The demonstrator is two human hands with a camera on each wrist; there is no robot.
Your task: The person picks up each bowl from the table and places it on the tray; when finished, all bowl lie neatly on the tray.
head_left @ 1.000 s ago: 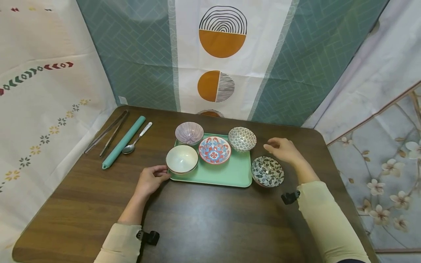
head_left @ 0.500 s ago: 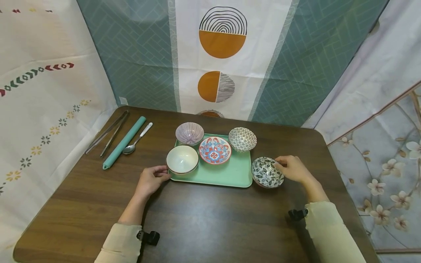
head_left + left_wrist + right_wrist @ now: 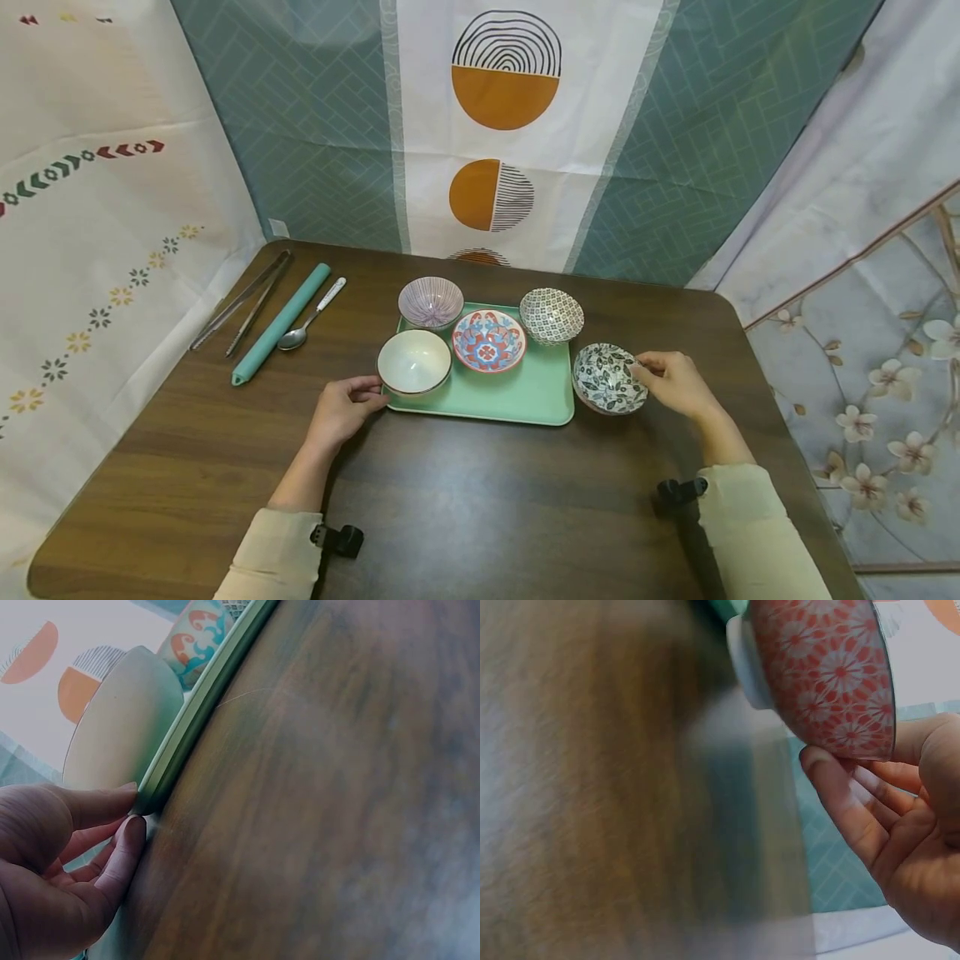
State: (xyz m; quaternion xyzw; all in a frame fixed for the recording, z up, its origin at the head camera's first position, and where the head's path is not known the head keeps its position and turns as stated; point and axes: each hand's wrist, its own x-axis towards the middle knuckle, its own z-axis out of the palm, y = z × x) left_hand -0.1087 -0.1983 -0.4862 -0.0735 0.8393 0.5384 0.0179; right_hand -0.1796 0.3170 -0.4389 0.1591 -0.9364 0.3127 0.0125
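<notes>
My right hand point(image 3: 675, 382) pinches the right rim of a bowl with a dark leaf pattern inside point(image 3: 609, 380), just off the tray's right edge. In the right wrist view the outside of this bowl point(image 3: 832, 682) is red with white flowers, above a white foot. Thumb and fingers of my left hand point(image 3: 347, 410) pinch the near left corner of a green tray point(image 3: 517, 404). Beside that hand, a cream bowl point(image 3: 415, 363) sits on the tray. A red-and-blue patterned bowl point(image 3: 489, 342), a purple-striped bowl point(image 3: 431, 302) and a small-checked bowl point(image 3: 552, 317) stand there too.
On the left of the wooden table point(image 3: 465, 517) lie metal tongs point(image 3: 243, 300), a teal stick-shaped thing point(image 3: 281, 325) and a spoon point(image 3: 311, 317) with a pale handle. Patterned cloths hang behind and on both sides.
My right hand came down from behind the leaf-patterned bowl and took hold of its rim. The bowl has since shifted slightly away from me. My left hand stays at the tray corner.
</notes>
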